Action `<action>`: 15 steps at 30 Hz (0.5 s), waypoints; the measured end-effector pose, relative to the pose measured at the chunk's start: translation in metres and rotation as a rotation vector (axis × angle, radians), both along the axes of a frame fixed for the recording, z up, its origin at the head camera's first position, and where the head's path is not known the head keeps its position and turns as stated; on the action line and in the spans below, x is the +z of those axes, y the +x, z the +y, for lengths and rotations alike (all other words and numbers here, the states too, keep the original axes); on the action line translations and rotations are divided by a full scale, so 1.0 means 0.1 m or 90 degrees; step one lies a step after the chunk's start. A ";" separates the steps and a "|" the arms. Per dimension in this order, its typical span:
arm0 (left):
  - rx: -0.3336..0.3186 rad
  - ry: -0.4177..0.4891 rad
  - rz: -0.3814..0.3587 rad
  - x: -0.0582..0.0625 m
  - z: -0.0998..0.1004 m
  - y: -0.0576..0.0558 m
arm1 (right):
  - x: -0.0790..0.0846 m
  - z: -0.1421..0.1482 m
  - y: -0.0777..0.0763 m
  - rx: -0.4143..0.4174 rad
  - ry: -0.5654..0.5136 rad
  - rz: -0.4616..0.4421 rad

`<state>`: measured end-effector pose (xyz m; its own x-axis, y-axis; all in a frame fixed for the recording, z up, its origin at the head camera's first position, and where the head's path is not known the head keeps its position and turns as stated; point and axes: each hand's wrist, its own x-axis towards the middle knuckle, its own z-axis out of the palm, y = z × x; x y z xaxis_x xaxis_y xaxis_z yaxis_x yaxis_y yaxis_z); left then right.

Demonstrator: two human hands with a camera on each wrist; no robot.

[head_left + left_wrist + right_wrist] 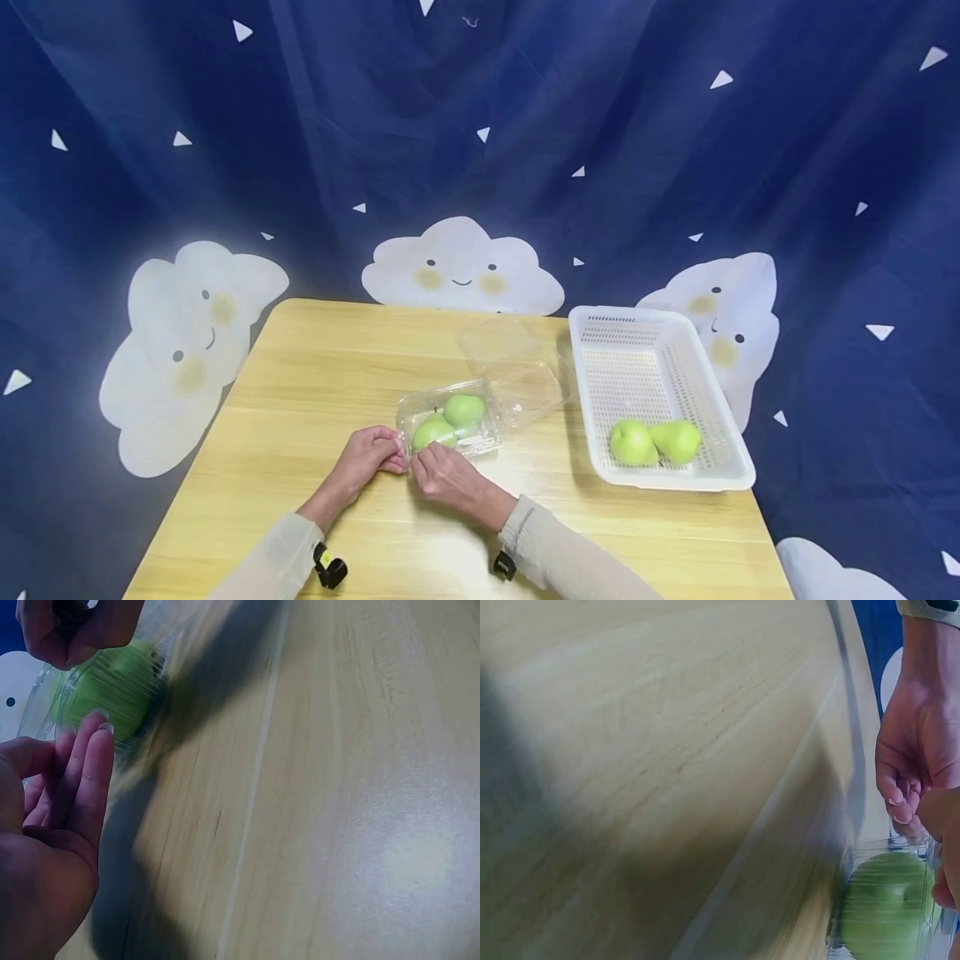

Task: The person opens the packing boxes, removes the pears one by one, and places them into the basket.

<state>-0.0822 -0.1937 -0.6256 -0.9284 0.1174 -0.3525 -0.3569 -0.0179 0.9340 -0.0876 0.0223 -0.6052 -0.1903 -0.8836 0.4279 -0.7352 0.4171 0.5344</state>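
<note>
A clear plastic box (487,431) with two green apples, one nearer (432,432) and one farther (464,410), sits on the table. My left hand (370,457) pinches the box's near left corner between thumb and finger. Beside it, my right hand (447,479) grips the near edge with bent fingers. In the left wrist view, the left hand's (56,802) other fingers extend beside the box wall. An apple (885,911) shows through the ribbed plastic in the right wrist view, where the right hand (949,832) partly hides the left fingertips.
A clear, unfilled plastic box (525,392) lies open behind the filled one. On the right stands a white slotted basket (622,367) holding a round green fruit (633,442) and a pear-shaped one (677,441). A dark blue curtain (450,125) hangs behind the wooden table (322,358).
</note>
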 end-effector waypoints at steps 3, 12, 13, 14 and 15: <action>0.007 -0.010 0.009 0.01 0.02 0.02 | -0.02 0.00 0.00 -0.003 -0.019 -0.004; 0.022 0.004 -0.014 -0.04 0.03 0.01 | -0.03 0.01 0.04 -0.009 0.000 -0.025; 0.018 0.016 -0.023 -0.06 0.02 0.01 | -0.02 0.01 0.04 -0.010 0.011 -0.021; 0.012 0.030 -0.031 -0.07 0.02 0.01 | -0.02 0.02 0.04 -0.008 0.024 -0.017; 0.005 0.043 -0.039 -0.08 0.01 0.01 | -0.02 0.02 0.04 -0.005 0.037 -0.012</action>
